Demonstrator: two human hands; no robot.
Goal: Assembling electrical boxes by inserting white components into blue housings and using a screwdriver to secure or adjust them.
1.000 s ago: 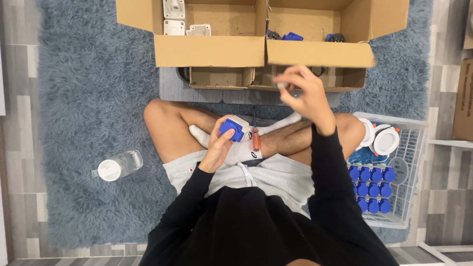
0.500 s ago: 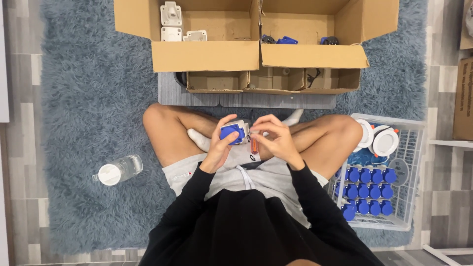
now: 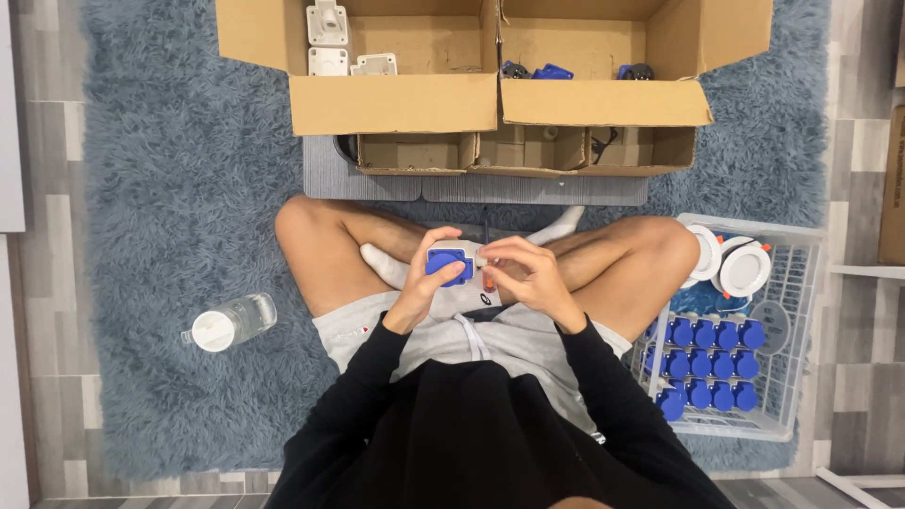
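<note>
I see the person cross-legged on a shaggy blue rug (image 3: 160, 188), both hands up over the lap. Left hand (image 3: 426, 283) is clenched around a small blue-and-white socket part (image 3: 449, 263), blue face up, thumb and fingers wrapped on its sides. Right hand (image 3: 523, 273) sits just beside it, fingertips pinched at the part's right edge; I can't tell if they grasp a separate small piece there or only touch the part. So the part is held above the crossed legs, between the two hands.

Around: two open cardboard boxes (image 3: 490, 102) ahead on the rug, white parts in the left one, blue and dark parts in the right. White wire basket (image 3: 790, 377) by the right knee, holding rows of blue socket pieces (image 3: 709, 363) and two white round fittings (image 3: 731, 262). Clear plastic bottle (image 3: 231, 322) lies on its side on the rug, left of the left knee.
</note>
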